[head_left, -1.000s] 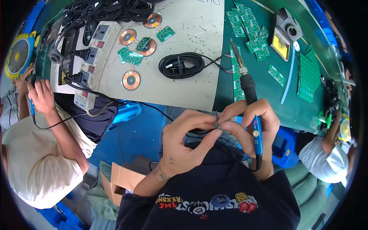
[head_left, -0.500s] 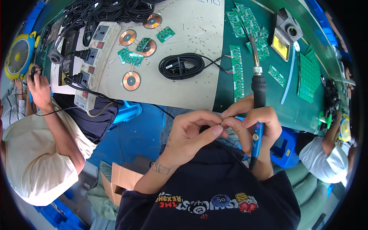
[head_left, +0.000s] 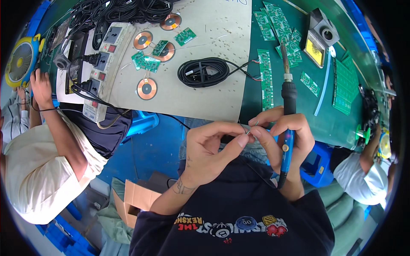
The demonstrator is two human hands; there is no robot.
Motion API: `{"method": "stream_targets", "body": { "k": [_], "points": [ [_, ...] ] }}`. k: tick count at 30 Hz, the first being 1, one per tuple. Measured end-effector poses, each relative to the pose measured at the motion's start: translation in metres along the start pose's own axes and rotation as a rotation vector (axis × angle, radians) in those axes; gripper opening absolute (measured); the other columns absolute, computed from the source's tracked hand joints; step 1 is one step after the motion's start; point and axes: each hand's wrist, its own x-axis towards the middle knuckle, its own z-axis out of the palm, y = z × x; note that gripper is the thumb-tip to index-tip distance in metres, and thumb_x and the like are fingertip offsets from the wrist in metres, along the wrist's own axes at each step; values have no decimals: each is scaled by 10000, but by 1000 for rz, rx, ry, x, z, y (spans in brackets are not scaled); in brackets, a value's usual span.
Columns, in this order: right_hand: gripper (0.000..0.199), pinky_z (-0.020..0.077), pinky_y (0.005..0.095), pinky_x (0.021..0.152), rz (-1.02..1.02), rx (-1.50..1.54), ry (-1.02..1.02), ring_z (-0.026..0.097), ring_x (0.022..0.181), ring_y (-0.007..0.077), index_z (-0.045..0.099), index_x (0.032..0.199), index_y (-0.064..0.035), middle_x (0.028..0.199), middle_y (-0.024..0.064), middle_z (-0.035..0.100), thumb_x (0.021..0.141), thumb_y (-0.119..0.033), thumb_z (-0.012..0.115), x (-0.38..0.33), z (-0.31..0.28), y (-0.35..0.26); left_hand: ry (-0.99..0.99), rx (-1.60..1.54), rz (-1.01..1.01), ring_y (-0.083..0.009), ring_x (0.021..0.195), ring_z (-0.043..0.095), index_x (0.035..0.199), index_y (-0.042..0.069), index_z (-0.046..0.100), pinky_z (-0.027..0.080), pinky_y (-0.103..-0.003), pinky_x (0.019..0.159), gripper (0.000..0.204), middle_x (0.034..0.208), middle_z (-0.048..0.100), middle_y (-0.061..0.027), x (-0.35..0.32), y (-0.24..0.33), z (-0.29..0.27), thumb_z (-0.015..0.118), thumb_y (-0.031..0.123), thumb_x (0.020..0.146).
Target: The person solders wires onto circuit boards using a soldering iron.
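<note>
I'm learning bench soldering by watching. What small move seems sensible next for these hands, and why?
Probably finish twisting the thin wire end: both the left hand and right hand pinch it, while the soldering iron sits tucked in the right hand, tip pointing away.

We have raised the soldering iron (head_left: 288,123) upright in our right hand (head_left: 284,136); the neighbour's hand (head_left: 41,83) shifted up the bench.

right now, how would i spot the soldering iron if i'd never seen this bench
Start at the green mat covering the right part of the bench, then drop to its near edge, where the person's right hand is raised. The soldering iron stands in that hand, tip pointing away over the mat. Unlike the flat green circuit boards around it, it is a blue-and-black stick.
</note>
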Motion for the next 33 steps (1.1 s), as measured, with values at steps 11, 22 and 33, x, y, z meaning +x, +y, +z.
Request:
{"method": "stream_targets", "body": {
  "k": [11,22,33],
  "points": [
    [352,554,301,607,-63,17,-17,699,683,220,568,939,-54,896,183,750,793,159,807,0,2,4,124,-62,41,-202,921,734,1083,-59,705,593,-281,856,132,1000,748,-146,-2,-3,10,700,-98,957],
    [324,537,284,631,72,29,-17,689,718,194,587,963,-51,871,128,745,788,147,776,10,8,-9,129,102,128,-175,831,671,1025,-52,696,551,-255,784,122,967,728,-119,-1,-3,9,675,-121,927],
    [313,537,281,652,55,6,-46,679,709,185,601,956,-52,869,113,752,783,145,772,8,8,-2,126,361,187,-138,773,624,988,-27,698,494,-238,723,111,914,724,-82,-2,-3,7,701,-86,894]
  ]
}}
